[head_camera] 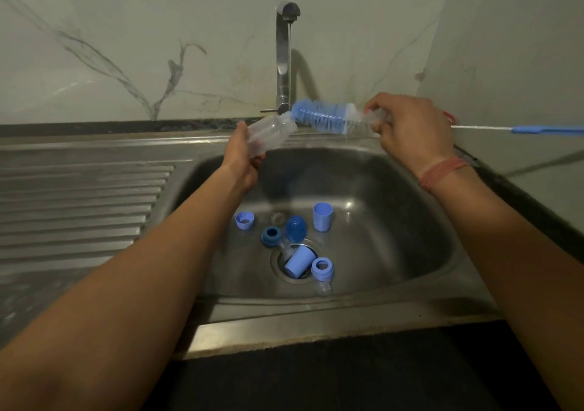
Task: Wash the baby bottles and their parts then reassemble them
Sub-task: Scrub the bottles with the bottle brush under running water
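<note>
**Clear bottle and blue brush held over the sink**

Here the left hand grips a clear, see-through baby bottle by its base, tilted so its open mouth points up toward two o'clock, over the back rim of the steel sink. The right hand pinches the bottle brush at the near end of its bristle head; the bristles are blue with a white band, and the tip sits just at the bottle's mouth. The brush's thin white shaft and blue handle run off toward three o'clock. A red thread band circles the right wrist.

Behind, at twelve o'clock, the tap runs a thin stream of water.

In the basin lie the loose parts: a pale blue cap standing at one o'clock of the drain, another pale blue cap lying over the drain, a translucent dark blue cap, a dark blue collar ring, and two pale blue rings.
</note>
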Tool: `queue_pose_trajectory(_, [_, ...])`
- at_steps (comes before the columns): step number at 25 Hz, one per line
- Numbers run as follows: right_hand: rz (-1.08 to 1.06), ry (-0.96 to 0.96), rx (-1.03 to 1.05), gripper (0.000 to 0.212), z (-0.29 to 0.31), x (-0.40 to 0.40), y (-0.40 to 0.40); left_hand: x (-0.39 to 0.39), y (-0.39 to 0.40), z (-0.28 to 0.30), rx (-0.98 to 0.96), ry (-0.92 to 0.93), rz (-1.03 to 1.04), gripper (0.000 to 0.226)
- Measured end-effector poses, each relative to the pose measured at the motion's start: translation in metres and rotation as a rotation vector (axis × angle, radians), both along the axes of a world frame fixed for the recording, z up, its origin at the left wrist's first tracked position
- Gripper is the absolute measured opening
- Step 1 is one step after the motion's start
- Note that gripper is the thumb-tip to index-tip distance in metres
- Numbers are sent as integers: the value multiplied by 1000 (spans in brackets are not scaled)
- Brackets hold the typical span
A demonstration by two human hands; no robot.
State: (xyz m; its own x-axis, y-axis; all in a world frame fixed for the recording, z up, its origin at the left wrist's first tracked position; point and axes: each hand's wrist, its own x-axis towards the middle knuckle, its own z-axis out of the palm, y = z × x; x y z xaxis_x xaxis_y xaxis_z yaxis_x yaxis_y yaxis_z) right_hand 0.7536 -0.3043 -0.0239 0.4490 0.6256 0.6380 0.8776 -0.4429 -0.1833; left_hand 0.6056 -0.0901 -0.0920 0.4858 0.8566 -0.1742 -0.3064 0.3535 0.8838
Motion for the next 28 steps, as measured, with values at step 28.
queue_pose_trajectory(28, [261, 640, -104, 21, -10, -31, 16, -4, -7, 11, 370, -226, -306, 26])
